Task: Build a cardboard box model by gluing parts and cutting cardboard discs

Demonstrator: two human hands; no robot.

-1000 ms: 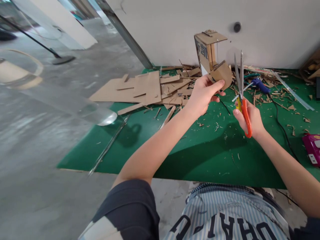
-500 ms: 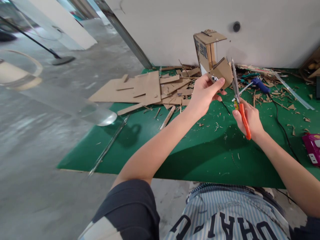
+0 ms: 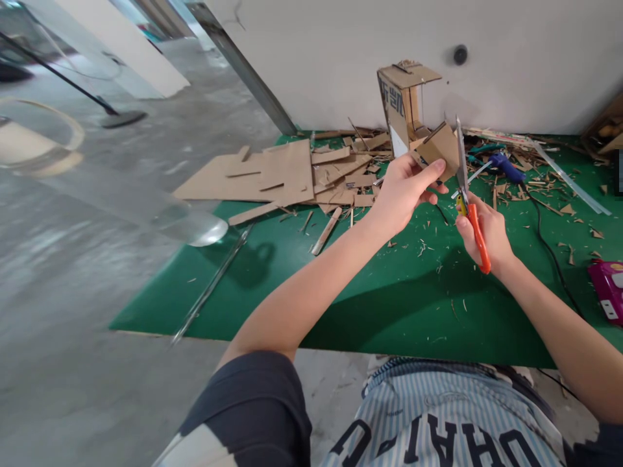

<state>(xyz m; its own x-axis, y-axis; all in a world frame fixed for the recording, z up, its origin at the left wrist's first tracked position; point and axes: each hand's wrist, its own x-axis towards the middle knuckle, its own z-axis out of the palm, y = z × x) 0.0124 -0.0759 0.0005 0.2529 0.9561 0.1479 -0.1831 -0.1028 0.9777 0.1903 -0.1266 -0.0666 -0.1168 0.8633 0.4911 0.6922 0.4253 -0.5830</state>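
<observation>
Brown box [image 3: 602, 113], yellowish contents [image 3: 609, 128], right of scissors [image 3: 463, 175]

A pale wall [image 3: 341, 71] bounds the far side of the green-topped table [image 3: 233, 292] and carries a dark round fitting [image 3: 460, 54]. To the left, a grey floor [image 3: 87, 272] with bright reflections extends to a white pillar [image 3: 131, 52] and a round-based black stand [image 3: 124, 119].
</observation>
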